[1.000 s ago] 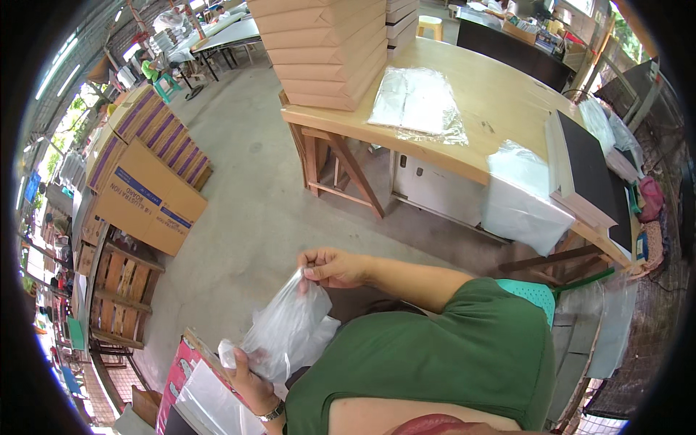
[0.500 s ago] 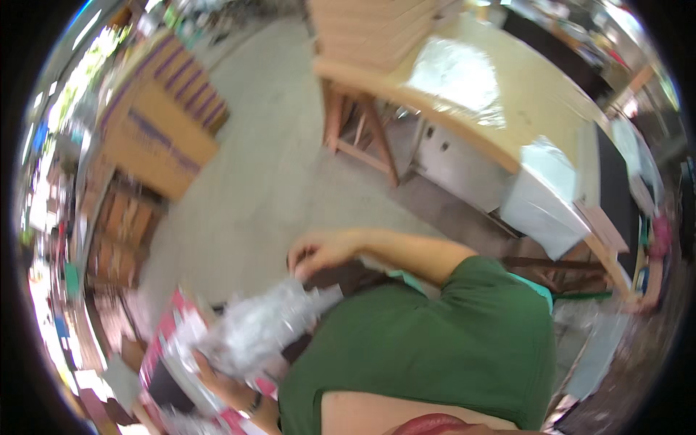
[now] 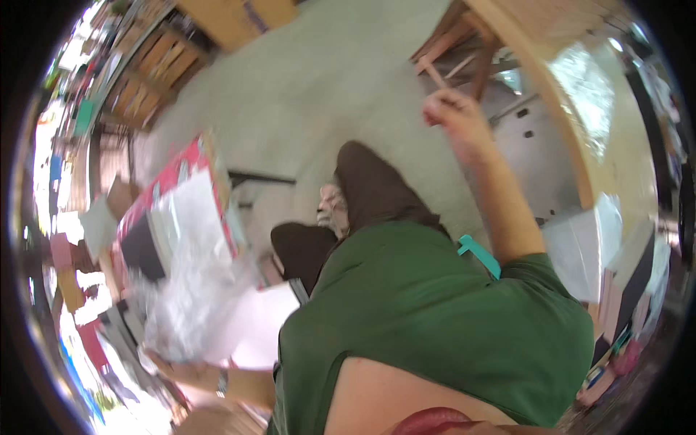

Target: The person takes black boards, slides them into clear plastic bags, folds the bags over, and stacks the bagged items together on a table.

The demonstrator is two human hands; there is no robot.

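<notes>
Right hand (image 3: 451, 116) has let go of the bag, now lifting clear near the bench (image 3: 580, 145) edge, fingers curled shut, empty. Left hand (image 3: 177, 366) alone is gripping the plastic bag (image 3: 181, 308) over the pink box (image 3: 174, 196); view blurring.

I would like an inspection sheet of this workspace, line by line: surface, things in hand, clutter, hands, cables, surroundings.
Surface: pale concrete floor; wooden table at upper right.
Things in hand: crumpled clear plastic bag, blurred, at the left hand, over a red and white carton.
Clutter: a clear plastic sheet on the table; white papers at right.
Hands: left hand low at the bag, grip too blurred to judge; right hand raised, closed in a fist, with nothing visible in it.
Cables: nothing seen.
Surroundings: brown cardboard boxes at top; shelves with boxes at upper left.
</notes>
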